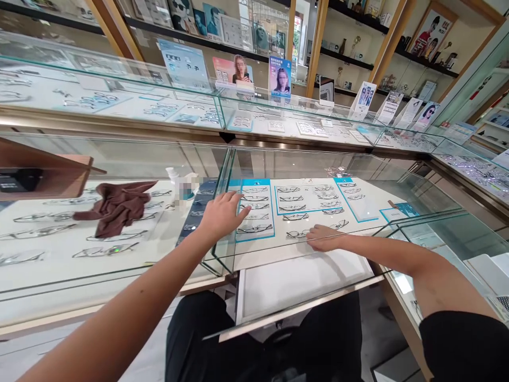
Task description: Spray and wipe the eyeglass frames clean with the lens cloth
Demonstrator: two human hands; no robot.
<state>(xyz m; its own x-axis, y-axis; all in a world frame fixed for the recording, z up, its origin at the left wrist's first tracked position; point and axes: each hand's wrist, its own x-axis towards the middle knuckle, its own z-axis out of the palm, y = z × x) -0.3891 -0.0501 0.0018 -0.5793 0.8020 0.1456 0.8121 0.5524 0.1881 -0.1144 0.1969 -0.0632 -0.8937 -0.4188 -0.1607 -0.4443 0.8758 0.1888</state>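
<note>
My left hand (225, 215) is over the glass divider of the display case, beside the left column of eyeglasses. Its fingers are stretched out and the thumb stands apart, with nothing in it. My right hand (325, 237) reaches low inside the case in the front row. The fingers are curled down at the end of a pair of eyeglasses (297, 234), and the fingertips are partly hidden. Just past that hand lies another pair of glasses (340, 225). Several frames rest in rows on blue-edged white cards (272, 212) behind both hands.
An open white drawer (302, 276) juts out below the case, above my legs. Left of the divider, a brown cloth (119, 208) lies over some glasses, near a white bottle (173, 178). A wooden stand (47, 172) is at far left. Glass edges surround the workspace.
</note>
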